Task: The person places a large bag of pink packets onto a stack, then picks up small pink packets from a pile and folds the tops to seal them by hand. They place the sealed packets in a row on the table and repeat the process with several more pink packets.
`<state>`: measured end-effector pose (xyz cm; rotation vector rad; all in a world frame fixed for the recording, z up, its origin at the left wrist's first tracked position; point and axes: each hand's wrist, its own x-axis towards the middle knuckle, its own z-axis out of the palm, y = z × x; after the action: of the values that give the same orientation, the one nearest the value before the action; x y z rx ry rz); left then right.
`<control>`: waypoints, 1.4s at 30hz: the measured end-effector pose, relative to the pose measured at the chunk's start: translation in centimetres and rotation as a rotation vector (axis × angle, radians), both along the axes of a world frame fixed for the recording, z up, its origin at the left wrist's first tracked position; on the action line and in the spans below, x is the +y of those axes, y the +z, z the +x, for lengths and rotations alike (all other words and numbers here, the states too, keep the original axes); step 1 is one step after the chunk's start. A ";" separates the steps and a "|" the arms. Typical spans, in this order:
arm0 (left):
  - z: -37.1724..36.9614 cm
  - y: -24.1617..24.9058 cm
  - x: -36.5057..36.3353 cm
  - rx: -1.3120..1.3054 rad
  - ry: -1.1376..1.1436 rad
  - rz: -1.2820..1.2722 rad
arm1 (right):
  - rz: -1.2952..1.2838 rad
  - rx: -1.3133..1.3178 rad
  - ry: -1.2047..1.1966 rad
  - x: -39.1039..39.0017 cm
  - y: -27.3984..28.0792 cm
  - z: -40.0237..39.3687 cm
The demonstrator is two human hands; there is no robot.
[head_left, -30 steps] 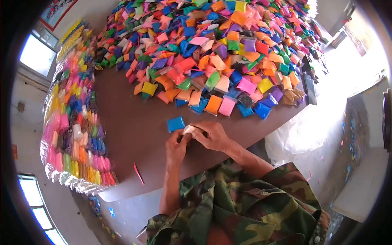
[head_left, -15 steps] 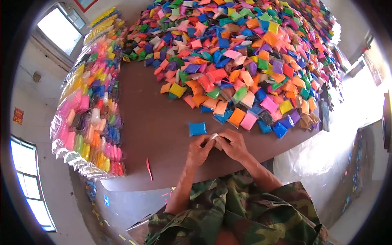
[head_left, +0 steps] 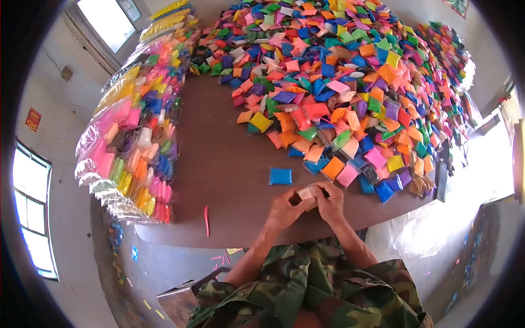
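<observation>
We have a broad brown table (head_left: 210,147) before us, its near edge curving across in front of our body; over its far and right parts spreads a great heap of coloured packets (head_left: 344,93), orange, pink, blue, green, yellow and purple jumbled on top of one another; along the left side we see a long row of clear plastic bags (head_left: 143,128), laid overlapping, with bright pieces showing through; below the near edge is our camouflage garment (head_left: 309,290), its folds bunched between our forearms; our left hand (head_left: 286,210) and our right hand (head_left: 330,201) meet above the table near that edge, thumbs and fingers drawn in close, both pinching one small pale packet (head_left: 306,193) between them, so that we see only part of it; just beyond our left hand a blue packet (head_left: 280,176) lies flat on the bare tabletop, apart from the heap; smallest, to the left and well apart from our hands, a thin red strip (head_left: 206,220) lies lengthwise near the table's edge.
</observation>
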<state>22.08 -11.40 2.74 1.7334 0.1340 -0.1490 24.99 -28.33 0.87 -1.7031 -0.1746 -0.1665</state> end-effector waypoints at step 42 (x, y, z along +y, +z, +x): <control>-0.1 -1.8 0.4 0.019 0.075 -0.159 | 0.073 0.134 0.155 0.1 0.2 0.8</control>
<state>22.00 -11.02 0.92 1.5669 0.1958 -0.1185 25.77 -28.26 1.07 -1.6150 -0.1981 0.0560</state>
